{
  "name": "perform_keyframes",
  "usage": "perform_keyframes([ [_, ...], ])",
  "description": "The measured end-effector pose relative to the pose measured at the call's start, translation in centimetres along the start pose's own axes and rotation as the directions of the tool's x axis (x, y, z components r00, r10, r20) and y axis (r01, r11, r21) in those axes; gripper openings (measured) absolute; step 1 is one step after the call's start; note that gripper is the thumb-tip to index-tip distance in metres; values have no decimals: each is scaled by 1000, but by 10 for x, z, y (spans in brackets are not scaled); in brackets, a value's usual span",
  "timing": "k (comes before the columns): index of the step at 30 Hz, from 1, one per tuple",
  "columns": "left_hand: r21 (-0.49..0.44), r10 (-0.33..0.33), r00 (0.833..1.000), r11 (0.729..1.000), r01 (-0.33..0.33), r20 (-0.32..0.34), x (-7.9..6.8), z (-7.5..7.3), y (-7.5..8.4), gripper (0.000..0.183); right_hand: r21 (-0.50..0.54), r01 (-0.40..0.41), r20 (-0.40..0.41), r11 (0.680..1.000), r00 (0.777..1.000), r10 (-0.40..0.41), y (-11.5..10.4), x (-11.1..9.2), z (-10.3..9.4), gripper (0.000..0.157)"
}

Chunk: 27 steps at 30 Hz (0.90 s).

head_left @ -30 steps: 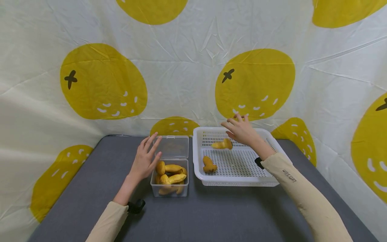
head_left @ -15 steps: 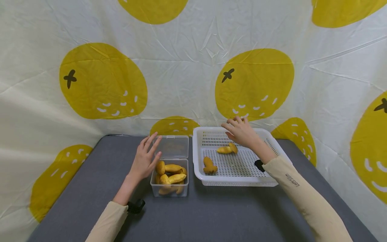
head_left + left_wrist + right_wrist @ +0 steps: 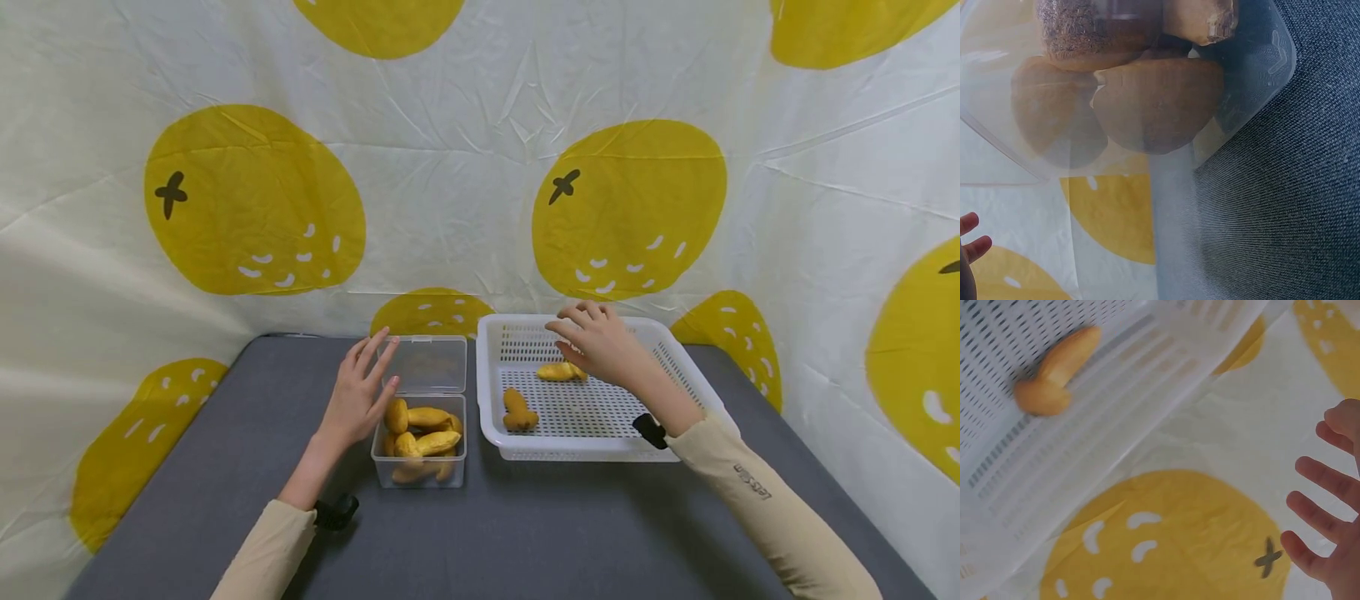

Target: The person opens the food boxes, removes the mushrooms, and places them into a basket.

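Mushroom [image 3: 557, 372] by the basket's [image 3: 592, 450] back edge, cap partly hidden behind the loosely spread right hand [image 3: 603, 346]; left hand [image 3: 358, 394] spread.

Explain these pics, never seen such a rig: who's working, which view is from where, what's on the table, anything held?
No machine here: a person works bare-handed. The wide view comes from a camera worn on the head; the two close-ups come from one on each wrist. On the dark table stand a clear box of what look like mushrooms, its lid open behind it, and a white basket with two more. The left grip is at the box's left side; whether it touches, I can't tell. The right grip hovers over the basket, fingers loosely bent. Neither holds anything.
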<state>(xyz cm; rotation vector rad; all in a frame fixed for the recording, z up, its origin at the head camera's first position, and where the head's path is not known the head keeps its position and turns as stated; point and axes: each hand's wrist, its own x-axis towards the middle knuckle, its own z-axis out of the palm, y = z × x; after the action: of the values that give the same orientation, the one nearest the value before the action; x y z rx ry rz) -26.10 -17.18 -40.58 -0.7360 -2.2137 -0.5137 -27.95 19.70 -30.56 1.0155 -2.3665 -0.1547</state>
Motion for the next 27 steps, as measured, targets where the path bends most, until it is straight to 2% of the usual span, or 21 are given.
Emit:
perform_keyframes([
  [5,-5,0,1000,1000,0,-6,-1,0,-1,56,51,48,-18,998,999,-48,-22,-1,-3,33],
  [16,-20,23,999,1000,-24,-33,0,2,-2,55,57,211,-85,976,975,-206,-78,3,13,37],
  [22,-15,23,999,1000,-24,-31,0,3,-2,55,54,239,-92,969,968,-234,-103,13,20,33],
  [27,0,23,999,1000,-23,-37,0,3,-4,54,42,263,-103,964,961,-257,-122,22,26,37],
])
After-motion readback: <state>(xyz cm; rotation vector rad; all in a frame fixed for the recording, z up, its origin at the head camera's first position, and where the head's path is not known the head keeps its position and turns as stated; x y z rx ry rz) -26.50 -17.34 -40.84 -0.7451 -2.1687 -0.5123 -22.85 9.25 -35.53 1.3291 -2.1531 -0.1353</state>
